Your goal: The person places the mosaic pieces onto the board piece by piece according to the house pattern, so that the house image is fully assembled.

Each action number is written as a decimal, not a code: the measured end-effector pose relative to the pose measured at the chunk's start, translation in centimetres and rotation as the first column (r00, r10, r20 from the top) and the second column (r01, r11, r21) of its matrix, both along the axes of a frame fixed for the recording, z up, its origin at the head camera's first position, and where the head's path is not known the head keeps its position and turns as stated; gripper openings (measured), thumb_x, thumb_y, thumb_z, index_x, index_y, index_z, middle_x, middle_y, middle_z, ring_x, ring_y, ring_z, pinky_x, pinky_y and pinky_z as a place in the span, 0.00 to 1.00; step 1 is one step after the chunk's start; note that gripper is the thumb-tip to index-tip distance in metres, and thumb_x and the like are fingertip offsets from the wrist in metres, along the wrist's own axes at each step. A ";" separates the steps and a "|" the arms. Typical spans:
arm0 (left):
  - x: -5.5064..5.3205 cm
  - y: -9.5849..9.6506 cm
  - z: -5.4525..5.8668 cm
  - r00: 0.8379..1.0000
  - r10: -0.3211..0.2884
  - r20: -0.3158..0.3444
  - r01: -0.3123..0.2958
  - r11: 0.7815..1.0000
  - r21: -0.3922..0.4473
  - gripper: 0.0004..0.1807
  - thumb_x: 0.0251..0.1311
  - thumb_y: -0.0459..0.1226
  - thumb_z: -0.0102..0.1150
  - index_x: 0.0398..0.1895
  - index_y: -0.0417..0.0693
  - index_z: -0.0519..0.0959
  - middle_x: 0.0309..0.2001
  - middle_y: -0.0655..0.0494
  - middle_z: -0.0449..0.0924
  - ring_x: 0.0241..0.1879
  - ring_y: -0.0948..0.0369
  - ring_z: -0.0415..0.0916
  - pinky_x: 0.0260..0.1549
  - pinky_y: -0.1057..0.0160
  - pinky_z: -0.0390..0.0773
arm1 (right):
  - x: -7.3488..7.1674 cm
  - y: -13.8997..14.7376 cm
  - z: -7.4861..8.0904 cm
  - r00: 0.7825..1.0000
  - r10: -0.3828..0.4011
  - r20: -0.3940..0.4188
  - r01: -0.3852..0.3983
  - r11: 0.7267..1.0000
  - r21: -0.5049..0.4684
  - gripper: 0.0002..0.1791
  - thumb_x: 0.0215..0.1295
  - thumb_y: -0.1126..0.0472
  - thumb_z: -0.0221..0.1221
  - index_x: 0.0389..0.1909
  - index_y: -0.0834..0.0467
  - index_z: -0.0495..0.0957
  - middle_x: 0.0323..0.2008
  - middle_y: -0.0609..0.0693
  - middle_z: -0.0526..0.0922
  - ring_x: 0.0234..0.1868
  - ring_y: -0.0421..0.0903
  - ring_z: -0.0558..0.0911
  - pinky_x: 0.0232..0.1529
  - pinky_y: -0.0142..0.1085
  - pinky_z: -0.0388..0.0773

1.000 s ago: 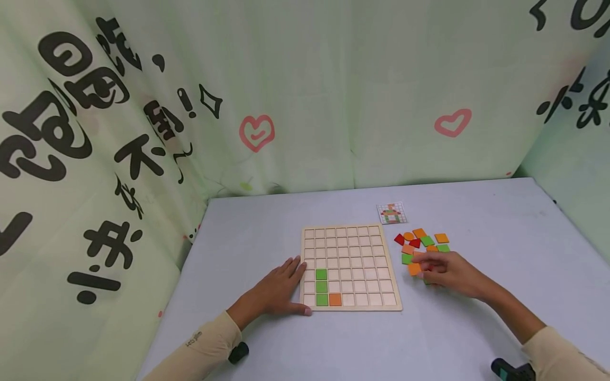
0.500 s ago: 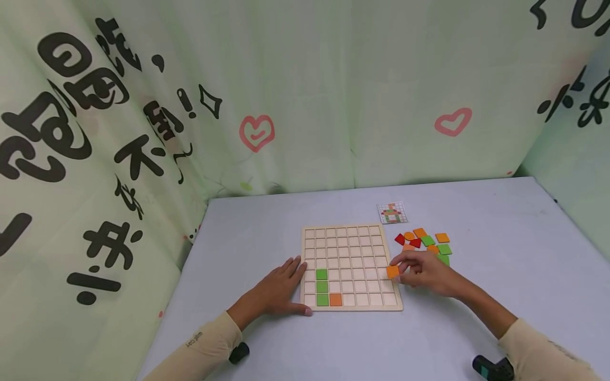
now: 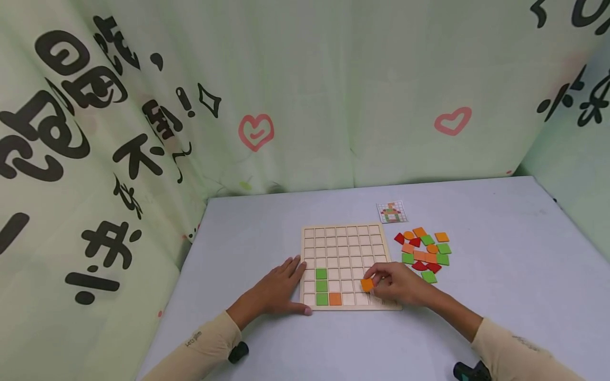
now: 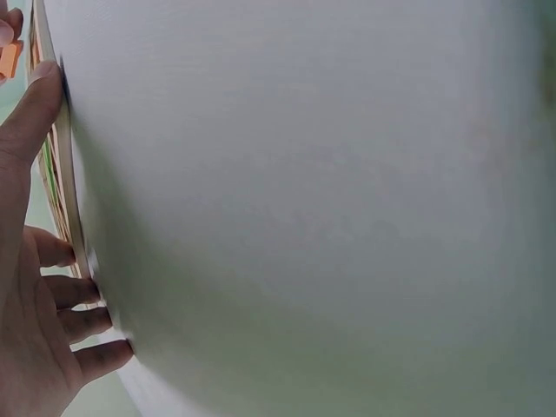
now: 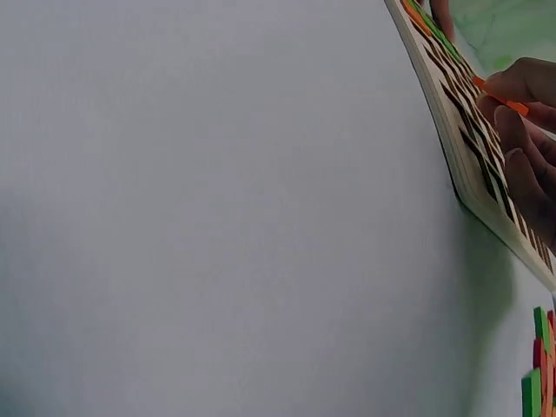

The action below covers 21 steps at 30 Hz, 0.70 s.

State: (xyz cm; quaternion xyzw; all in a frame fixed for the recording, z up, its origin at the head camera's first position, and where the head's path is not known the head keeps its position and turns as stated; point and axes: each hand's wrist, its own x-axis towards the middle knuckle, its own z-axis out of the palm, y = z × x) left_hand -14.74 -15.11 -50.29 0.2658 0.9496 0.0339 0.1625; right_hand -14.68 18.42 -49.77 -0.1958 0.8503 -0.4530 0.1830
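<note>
Head view, right hand [image 3: 397, 284] pinching orange tile [image 3: 366, 285] over board [image 3: 343, 241], left hand [image 3: 276, 288] spread at board's left edge, loose tiles [image 3: 431, 257] beside board, card [image 3: 392, 212] beyond

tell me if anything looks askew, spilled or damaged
Nothing stands out. The loose red, orange and green tiles lie at mixed angles beside the pale wooden grid board, but seem merely scattered; the three green square tiles in its cells sit straight.

There is one grid board [image 3: 342, 254], one card [image 3: 392, 211], eight green tiles [image 3: 321, 286], nine orange tiles [image 3: 366, 285] and four red tiles [image 3: 415, 242].
</note>
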 end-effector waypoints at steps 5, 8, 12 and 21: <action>0.0 0.0 0.0 1.000 -0.001 0.001 0.001 1.000 0.002 0.63 0.50 0.75 0.56 0.81 0.48 0.50 0.81 0.47 0.46 0.80 0.48 0.46 0.71 0.45 0.63 | 0.3 -1.5 -0.3 0.999 0.035 -0.012 -0.035 0.999 -0.013 0.13 0.58 0.65 0.68 0.45 0.57 0.83 0.31 0.46 0.80 0.29 0.38 0.76 0.29 0.27 0.76; -0.1 -0.1 -0.1 1.000 -0.006 0.001 0.006 1.000 0.005 0.63 0.51 0.75 0.56 0.81 0.47 0.50 0.81 0.46 0.47 0.80 0.48 0.47 0.70 0.45 0.63 | 0.4 -2.1 -0.5 0.998 0.050 -0.026 -0.050 0.999 -0.022 0.13 0.58 0.62 0.70 0.45 0.56 0.84 0.31 0.45 0.80 0.28 0.38 0.75 0.28 0.27 0.74; -0.1 -0.1 -0.2 1.000 -0.011 -0.001 0.011 1.000 0.006 0.63 0.51 0.74 0.56 0.81 0.47 0.50 0.81 0.46 0.47 0.80 0.47 0.46 0.70 0.45 0.63 | 0.5 -2.8 -0.6 0.996 0.067 -0.062 -0.068 0.997 -0.019 0.13 0.57 0.59 0.72 0.43 0.54 0.85 0.30 0.42 0.80 0.28 0.37 0.74 0.29 0.27 0.72; -0.2 -0.1 -0.1 1.000 -0.007 0.001 0.007 1.000 -0.006 0.63 0.51 0.76 0.55 0.81 0.48 0.49 0.81 0.47 0.45 0.80 0.48 0.46 0.71 0.46 0.63 | 0.8 -3.8 -0.8 0.987 0.104 -0.126 -0.102 0.995 0.023 0.12 0.58 0.61 0.71 0.43 0.56 0.85 0.29 0.40 0.79 0.27 0.35 0.72 0.29 0.27 0.72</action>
